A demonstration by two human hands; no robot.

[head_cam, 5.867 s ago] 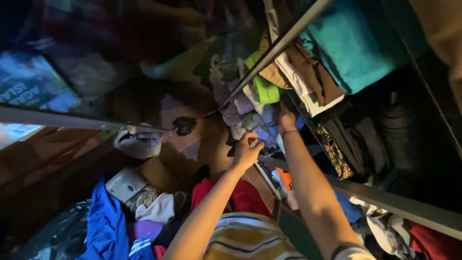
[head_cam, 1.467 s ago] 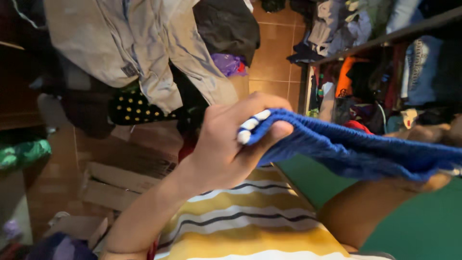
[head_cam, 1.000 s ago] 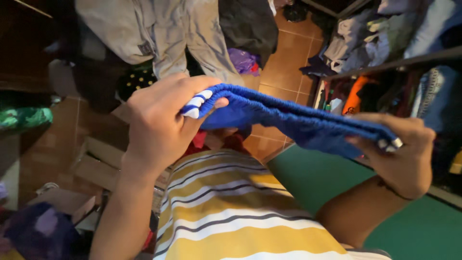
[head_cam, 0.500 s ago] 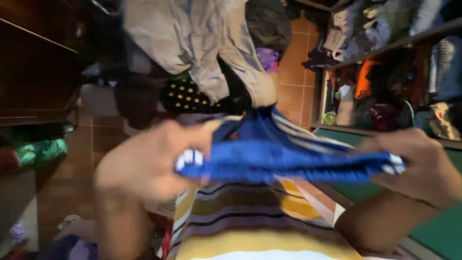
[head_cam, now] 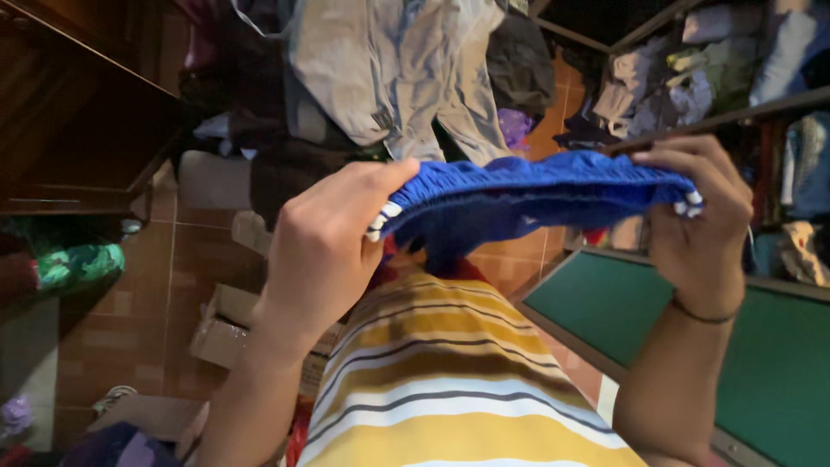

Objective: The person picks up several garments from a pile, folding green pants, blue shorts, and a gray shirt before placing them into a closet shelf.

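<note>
I hold a pair of blue shorts (head_cam: 527,199) with white side stripes stretched out flat by the elastic waistband. My left hand (head_cam: 324,246) pinches the waistband's left end. My right hand (head_cam: 700,216), with a thin band on the wrist, grips the right end. The shorts hang in front of my chest, above my yellow, white and grey striped shirt (head_cam: 450,380).
Grey garments (head_cam: 398,78) hang at the top middle over dark clothes. Shelves stuffed with folded clothes (head_cam: 692,78) run along the right. A green panel (head_cam: 692,320) lies lower right. Cardboard boxes (head_cam: 220,324) rest on the brown tiled floor; a dark wooden cabinet (head_cam: 69,112) stands left.
My hands have pulled the blue shorts out wider and level by the waistband. Several seconds ago both hands were reaching into the clothes on the shelf.
</note>
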